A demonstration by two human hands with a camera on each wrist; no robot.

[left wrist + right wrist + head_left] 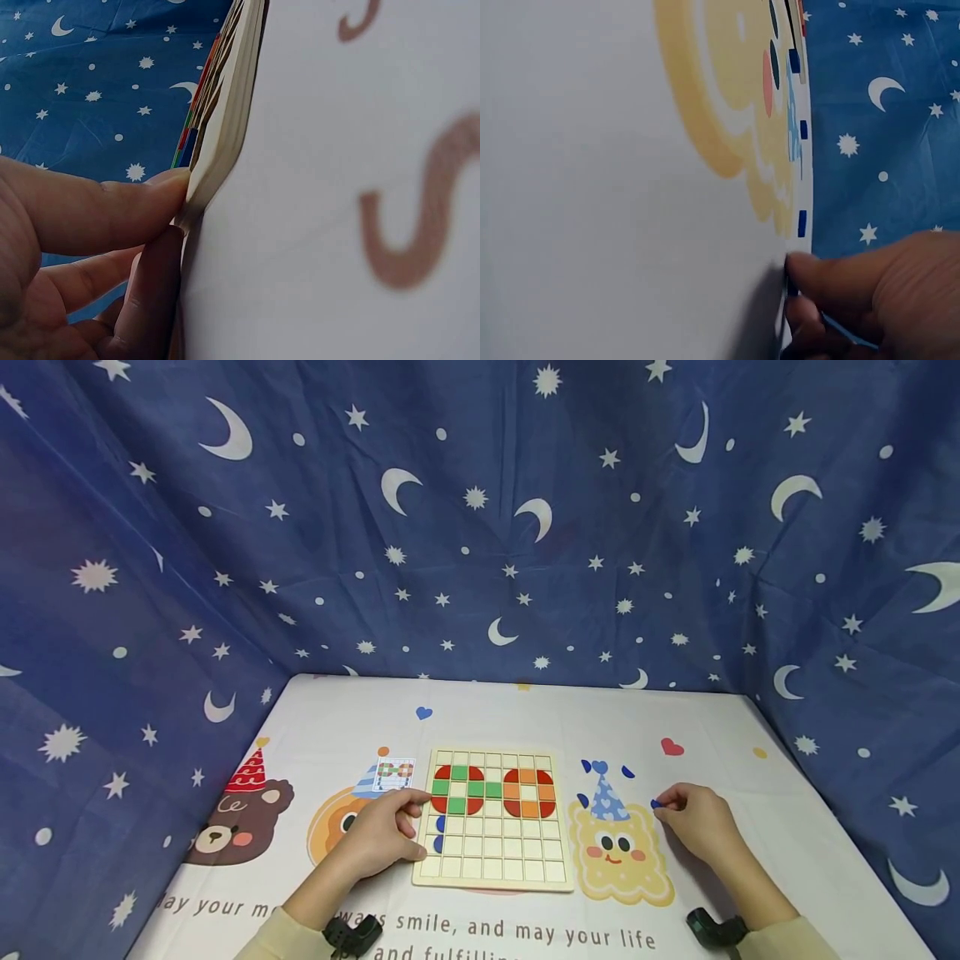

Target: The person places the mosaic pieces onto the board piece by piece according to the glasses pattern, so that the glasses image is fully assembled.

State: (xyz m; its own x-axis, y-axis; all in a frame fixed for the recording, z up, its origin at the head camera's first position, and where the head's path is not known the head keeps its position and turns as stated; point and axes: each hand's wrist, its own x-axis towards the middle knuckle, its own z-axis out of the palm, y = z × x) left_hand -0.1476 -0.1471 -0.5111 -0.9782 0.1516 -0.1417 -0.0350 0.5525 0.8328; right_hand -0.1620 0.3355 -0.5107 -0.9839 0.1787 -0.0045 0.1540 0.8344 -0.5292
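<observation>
A wooden grid board (491,860) lies on the table, carrying red, green and orange tiles (491,791) in its upper rows and two blue pieces (440,832) at its left side. My left hand (411,827) rests beside the board, its fingertips (161,184) pressed against the board's left edge (225,112). My right hand (667,806) sits right of the board and pinches a small blue piece (656,804) that lies on the cloth; in the right wrist view the fingertips (806,266) close over that blue piece (790,289).
Several loose blue pieces (600,767) lie on the printed tablecloth (750,827) between the board and my right hand, also seen as blue pieces (801,223). A small pattern card (393,774) lies left of the board. Blue star-and-moon fabric (480,527) walls in the table.
</observation>
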